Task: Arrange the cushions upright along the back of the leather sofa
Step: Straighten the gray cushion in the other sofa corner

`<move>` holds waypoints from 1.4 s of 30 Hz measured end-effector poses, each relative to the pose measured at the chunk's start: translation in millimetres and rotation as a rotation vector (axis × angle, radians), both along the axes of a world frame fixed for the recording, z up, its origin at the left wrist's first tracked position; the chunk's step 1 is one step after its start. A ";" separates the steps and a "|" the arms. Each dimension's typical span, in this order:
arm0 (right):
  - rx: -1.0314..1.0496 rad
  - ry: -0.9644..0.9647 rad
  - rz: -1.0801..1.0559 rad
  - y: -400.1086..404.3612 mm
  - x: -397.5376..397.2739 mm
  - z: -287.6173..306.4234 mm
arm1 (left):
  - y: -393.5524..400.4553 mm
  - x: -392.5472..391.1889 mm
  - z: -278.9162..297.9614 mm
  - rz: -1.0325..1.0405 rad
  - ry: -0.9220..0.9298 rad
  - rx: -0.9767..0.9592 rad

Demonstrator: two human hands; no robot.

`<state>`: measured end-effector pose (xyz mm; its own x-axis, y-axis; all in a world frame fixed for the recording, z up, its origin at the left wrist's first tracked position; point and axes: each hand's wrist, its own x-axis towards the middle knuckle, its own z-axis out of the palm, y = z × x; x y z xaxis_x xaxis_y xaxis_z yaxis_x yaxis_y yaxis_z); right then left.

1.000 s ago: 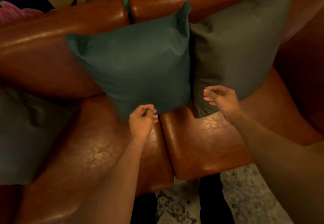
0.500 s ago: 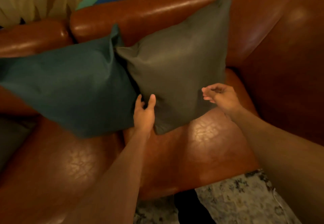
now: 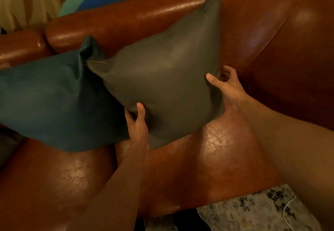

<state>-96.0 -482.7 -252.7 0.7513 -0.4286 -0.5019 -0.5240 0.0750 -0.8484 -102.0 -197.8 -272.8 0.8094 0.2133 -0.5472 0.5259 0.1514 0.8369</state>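
A grey-brown cushion (image 3: 168, 78) leans tilted against the back of the brown leather sofa (image 3: 180, 8), one corner pointing up. My left hand (image 3: 136, 122) grips its lower left edge, thumb on the front. My right hand (image 3: 224, 84) holds its right edge, thumb pressed on the front and fingers behind. A teal cushion (image 3: 52, 100) leans against the sofa back just to the left, its top corner touching the grey-brown one.
The sofa's right armrest (image 3: 298, 64) rises close beside the grey-brown cushion. A patterned rug (image 3: 253, 210) lies on the floor in front of the seat. Part of another dark cushion (image 3: 7, 147) shows at the far left edge.
Both hands have closed onto the grey-brown cushion; the left slid up its lower edge and the right reached to its right side. The view has shifted further right.
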 end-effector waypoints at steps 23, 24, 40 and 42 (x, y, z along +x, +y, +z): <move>0.038 -0.127 -0.610 -101.5 -129.6 -4.6 | -185.0 65.1 6.4 -0.693 0.009 -0.242; 0.037 -0.137 -0.617 -103.1 -136.1 -5.4 | -191.9 65.2 7.3 -0.700 0.010 -0.250; -0.012 -0.285 -0.694 -87.6 -137.4 -15.0 | -202.4 95.3 5.4 -0.775 -0.120 -0.175; -0.009 -0.280 -0.670 -88.3 -132.7 -15.3 | -201.1 97.8 4.4 -0.803 -0.105 -0.130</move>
<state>-228.7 -571.1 -268.0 0.4259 -0.8449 -0.3236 -0.1311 0.2962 -0.9461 -4.2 -398.8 -268.3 0.7372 -0.5125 -0.4404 0.4350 -0.1387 0.8897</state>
